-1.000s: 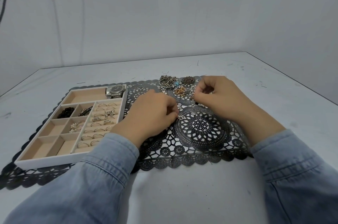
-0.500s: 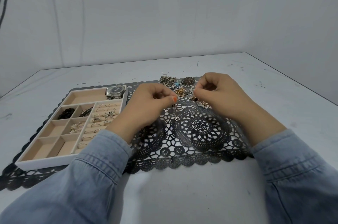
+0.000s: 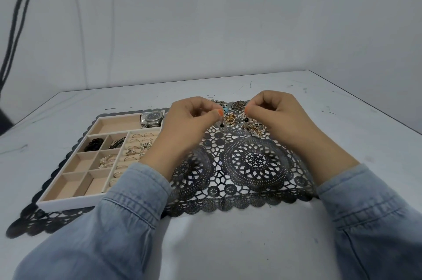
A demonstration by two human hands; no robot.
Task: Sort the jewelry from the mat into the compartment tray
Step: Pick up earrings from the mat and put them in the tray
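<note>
Left hand (image 3: pixel 194 120): raised over the mat's 12 o'clock edge, thumb and forefinger closed in a pinch on a dangling piece (image 3: pixel 222 124).
Right hand (image 3: pixel 280 117): level with the left at its 3 o'clock, fingers curled, also pinching fine metal with a dark bead under it. I cannot tell whether this is the same piece or its twin.
Dangling piece: off the mat, hanging between my two pinches just above the jewelry pile (image 3: pixel 253 127).
Jewelry pile: tangled gold and silver bits at 12 o'clock on the black lace mat (image 3: pixel 251 165).
Compartment tray (image 3: pixel 68 203): at 9 o'clock on the mat. It holds a watch (image 3: pixel 151 118) in the far compartment and rings (image 3: pixel 137 142) in the slotted rows. The near compartments look bare.
Step in hand: I judge I am teasing one piece free of the tangle before carrying it to the tray.
Doing it well: I'd keep both pinches light, draw the hands apart slowly, and lift straight up until nothing trails from the pile. Then I'd hand it to the left for the move toward 9 o'clock.
Risk: a hooked link could drag neighbours along or snag in the lace holes.
</note>
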